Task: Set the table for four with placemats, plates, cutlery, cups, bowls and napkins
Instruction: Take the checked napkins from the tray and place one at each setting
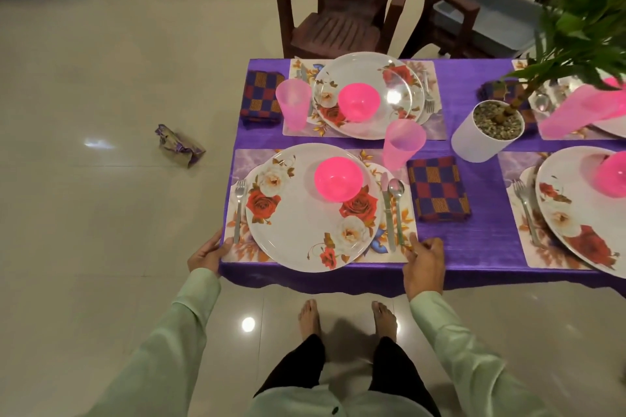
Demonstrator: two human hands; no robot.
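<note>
Purple surface (474, 247): looks fully laid for four.
Between my hands: placemat (372, 256), only squaring left, I judge.
Left hand (206, 252): grips its corner.
Right hand (425, 264): touches it; grip unclear.

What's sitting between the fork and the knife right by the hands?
The flowered plate with a pink bowl on it, seen in the head view.
</note>
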